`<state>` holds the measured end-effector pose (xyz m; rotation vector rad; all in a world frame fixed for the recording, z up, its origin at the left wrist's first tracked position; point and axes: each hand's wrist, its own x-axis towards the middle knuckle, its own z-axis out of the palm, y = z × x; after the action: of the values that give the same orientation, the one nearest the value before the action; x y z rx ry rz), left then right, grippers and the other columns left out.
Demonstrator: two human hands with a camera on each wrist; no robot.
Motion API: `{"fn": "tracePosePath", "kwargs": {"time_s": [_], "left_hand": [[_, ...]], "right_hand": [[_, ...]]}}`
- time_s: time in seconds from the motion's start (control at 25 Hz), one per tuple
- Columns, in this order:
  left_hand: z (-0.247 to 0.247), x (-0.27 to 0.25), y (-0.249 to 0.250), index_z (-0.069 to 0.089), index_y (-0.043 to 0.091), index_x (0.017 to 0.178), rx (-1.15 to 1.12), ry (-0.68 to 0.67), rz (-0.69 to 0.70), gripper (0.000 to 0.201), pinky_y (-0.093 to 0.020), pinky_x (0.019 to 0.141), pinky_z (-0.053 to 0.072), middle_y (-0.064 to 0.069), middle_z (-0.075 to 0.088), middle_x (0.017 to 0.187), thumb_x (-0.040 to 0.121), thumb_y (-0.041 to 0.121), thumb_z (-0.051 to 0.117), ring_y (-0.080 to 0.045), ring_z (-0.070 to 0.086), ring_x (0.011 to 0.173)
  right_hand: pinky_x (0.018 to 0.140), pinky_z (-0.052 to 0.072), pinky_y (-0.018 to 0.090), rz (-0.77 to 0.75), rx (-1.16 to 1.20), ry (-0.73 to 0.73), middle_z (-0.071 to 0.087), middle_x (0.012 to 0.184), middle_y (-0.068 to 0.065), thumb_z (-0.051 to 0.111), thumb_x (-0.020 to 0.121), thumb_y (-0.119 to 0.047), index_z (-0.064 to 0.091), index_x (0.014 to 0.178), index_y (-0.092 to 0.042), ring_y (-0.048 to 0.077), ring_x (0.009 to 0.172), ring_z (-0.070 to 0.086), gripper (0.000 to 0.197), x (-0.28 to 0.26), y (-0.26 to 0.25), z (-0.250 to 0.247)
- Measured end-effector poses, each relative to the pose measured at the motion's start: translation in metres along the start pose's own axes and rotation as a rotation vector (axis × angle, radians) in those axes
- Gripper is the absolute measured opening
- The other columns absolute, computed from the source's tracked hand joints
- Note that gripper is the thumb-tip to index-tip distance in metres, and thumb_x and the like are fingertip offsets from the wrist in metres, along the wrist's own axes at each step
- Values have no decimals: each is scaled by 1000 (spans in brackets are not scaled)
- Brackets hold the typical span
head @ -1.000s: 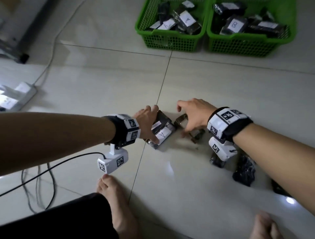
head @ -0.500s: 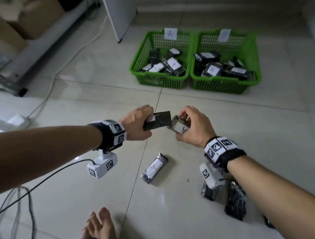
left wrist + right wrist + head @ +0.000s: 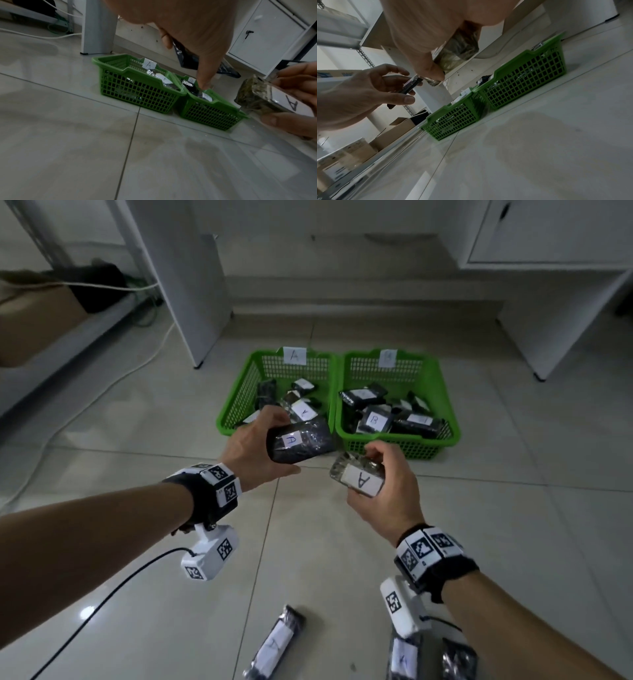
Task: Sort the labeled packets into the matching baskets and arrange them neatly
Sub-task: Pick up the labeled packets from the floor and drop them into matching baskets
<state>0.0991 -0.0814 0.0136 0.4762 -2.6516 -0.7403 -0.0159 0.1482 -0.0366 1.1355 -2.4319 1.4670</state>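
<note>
My left hand (image 3: 260, 450) grips a dark packet labelled A (image 3: 301, 441) in the air, just in front of the green basket tagged A (image 3: 236, 405). Beside it, my right hand (image 3: 383, 491) holds a paler packet labelled A (image 3: 358, 479), a little lower and in front of the basket tagged B (image 3: 445, 392). Both baskets hold several labelled packets. In the left wrist view the pale packet (image 3: 262, 100) shows at the right edge. The right wrist view shows it (image 3: 458, 54) under my palm, with the left hand (image 3: 373, 88) pinching the dark packet (image 3: 411, 85).
More packets lie on the tiled floor near me: one (image 3: 274, 642) at bottom centre, others (image 3: 428, 659) under my right wrist. A black cable (image 3: 102, 601) trails left. White cabinet legs (image 3: 191, 302) and a cabinet (image 3: 548, 285) stand behind the baskets; boxes sit on a shelf at left.
Both hands lifted a packet each off the floor and carried them forward toward the baskets. The head view tilted up, so the baskets now sit mid-frame.
</note>
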Motion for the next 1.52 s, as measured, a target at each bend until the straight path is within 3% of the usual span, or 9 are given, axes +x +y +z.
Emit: {"fn": "tracePosePath", "kwargs": {"time_s": [0.24, 0.44, 0.72, 0.92, 1.04, 1.12, 1.28, 1.4, 1.52], "left_hand": [[14, 47, -18, 52, 27, 119, -19, 71, 24, 70, -29, 78, 54, 7, 68, 108, 62, 42, 89, -13, 64, 90], [15, 95, -80, 57, 21, 111, 83, 137, -163, 53, -36, 81, 51, -1, 61, 107, 71, 44, 84, -23, 59, 93], [31, 131, -131, 60, 19, 104, 277, -8, -456, 31, -38, 84, 50, -8, 57, 111, 87, 44, 69, -29, 58, 99], [46, 127, -141, 63, 23, 104, 424, -18, -395, 31, -35, 98, 38, -4, 72, 95, 99, 45, 41, -25, 67, 92], [44, 128, -147, 67, 20, 100, 447, -24, -385, 37, -34, 98, 35, -3, 73, 92, 101, 43, 38, -25, 67, 91], [44, 129, -148, 69, 20, 98, 434, -36, -392, 39, -35, 98, 35, -3, 73, 92, 100, 43, 38, -25, 67, 90], [41, 128, -141, 68, 19, 101, 394, -38, -383, 42, -37, 96, 38, -6, 72, 95, 102, 43, 33, -28, 66, 91], [35, 120, -128, 63, 18, 107, 332, 43, -353, 34, -39, 92, 41, -10, 69, 102, 101, 40, 38, -32, 64, 97], [37, 93, -103, 57, 13, 106, 333, 134, -221, 30, -42, 86, 41, -10, 62, 105, 96, 37, 42, -33, 56, 100]], "right_hand": [[82, 47, 19, 2, -64, 62, 50, 109, 0, 80, 54, -8, 56, 109, -12, 15, 94, 53, 60, 44, 13, 13], [69, 38, 11, 74, -155, -46, 55, 96, -6, 82, 63, -20, 62, 95, -20, 10, 85, 51, 38, 102, 15, 46], [76, 54, 33, 108, -270, -79, 60, 97, -6, 74, 86, -30, 58, 97, -23, 15, 87, 58, 21, 159, 6, 104], [75, 46, 28, 120, -317, -29, 48, 104, -4, 72, 90, -35, 60, 100, -16, 18, 92, 56, 24, 202, 5, 146], [93, 49, 37, 130, -448, -233, 54, 118, 3, 60, 96, -40, 61, 121, -14, 25, 109, 55, 36, 200, 12, 171], [108, 39, 42, 43, -620, -324, 58, 130, 7, 48, 101, -41, 52, 137, -14, 28, 122, 49, 46, 198, 17, 179], [117, 29, 44, 66, -602, -425, 47, 153, 5, 40, 104, -42, 32, 155, -14, 29, 140, 36, 59, 205, 15, 171], [121, 25, 40, 62, -465, -421, 36, 160, 5, 46, 103, -35, 35, 154, -13, 26, 146, 31, 56, 191, 9, 156], [112, 37, 41, 49, -351, -303, 54, 141, 6, 55, 98, -26, 53, 138, -11, 27, 132, 46, 43, 150, 3, 132]]}}
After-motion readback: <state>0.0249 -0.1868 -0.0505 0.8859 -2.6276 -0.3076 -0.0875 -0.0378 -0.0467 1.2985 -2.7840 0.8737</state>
